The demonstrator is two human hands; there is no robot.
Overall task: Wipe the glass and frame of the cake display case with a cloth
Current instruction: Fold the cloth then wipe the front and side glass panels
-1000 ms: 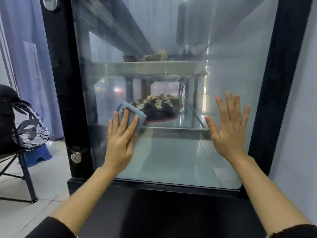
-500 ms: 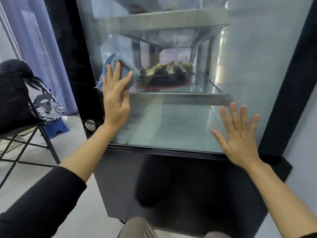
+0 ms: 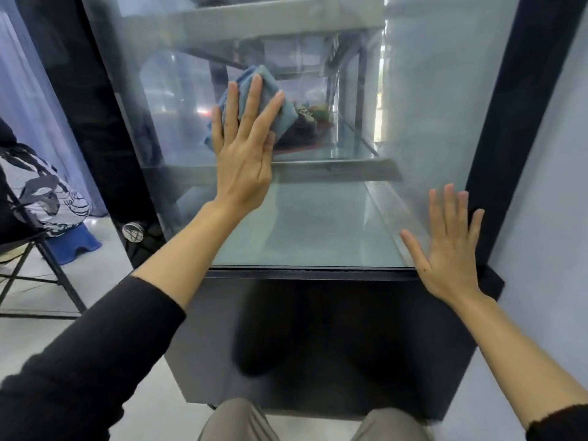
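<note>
Glass-wiping is under way: the left hand (image 3: pixel 245 160), fingers (image 3: pixel 249 109) straight, presses the blue cloth (image 3: pixel 269 85) flat against the glass (image 3: pixel 318 224) mid-pane, the right hand (image 3: pixel 448 249) braces open and empty, and the black frame (image 3: pixel 515 122) probably needs wiping next.

Glass (image 3: pixel 318 224) bare between left hand (image 3: pixel 245 167) and right hand (image 3: pixel 448 249). Frame (image 3: pixel 512 122) bounds its right edge; wall (image 3: pixel 553 202) just beside.

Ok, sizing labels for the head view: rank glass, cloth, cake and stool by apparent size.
1. glass
2. cloth
3. cake and stool: they look alike, and the cloth half hides the cake, so unranked.
</note>
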